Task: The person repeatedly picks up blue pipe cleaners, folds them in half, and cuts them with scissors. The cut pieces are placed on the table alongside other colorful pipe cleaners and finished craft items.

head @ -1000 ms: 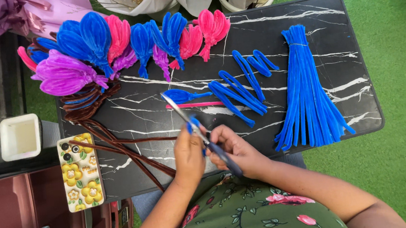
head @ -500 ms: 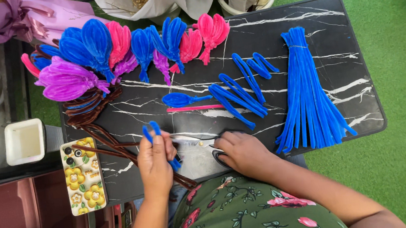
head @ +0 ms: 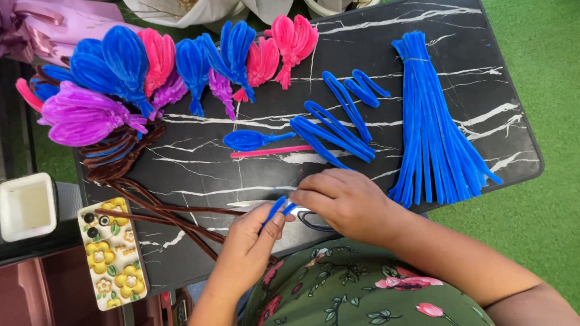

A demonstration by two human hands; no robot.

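Left hand pose: the left hand point(head: 245, 247) is reaching up from the lower edge, forearm angled toward the black marble-patterned table point(head: 376, 33), palm turned partly upward.
Right hand pose: the right hand point(head: 349, 200) is lying knuckles-up over the table's near edge, forearm running off to the lower right.
Left fingers: they are pinching the short blue fuzzy pipe-cleaner piece point(head: 276, 209) between thumb and forefinger, the rest loosely curled.
Right fingers: they are curled, fingertips meeting the same blue piece at its other end; whether they are also gripping the pair of scissors point(head: 265, 203) lying under the hand, I cannot tell.
Blue piece: it is being held between both hands, just above the table's near edge, in front of the floral green garment point(head: 358, 297).
Counts, bundle: one fanned bundle of straight blue pipe cleaners point(head: 434, 129) is lying just right of the right hand.
Counts, loops: about six folded blue loops point(head: 339, 120) are lying mid-table; one blue petal shape point(head: 249, 140) and one pink stem point(head: 271, 151) are lying beside them.
Counts, flowers: a row of blue, pink and purple pipe-cleaner flower heads point(head: 156, 70) is lying along the far edge; the exact number is hard to tell.
Others: brown pipe-cleaner stems point(head: 161, 209) are trailing toward the left hand; one flowered phone case point(head: 111, 254) and one white square tub point(head: 26, 205) are sitting at left.
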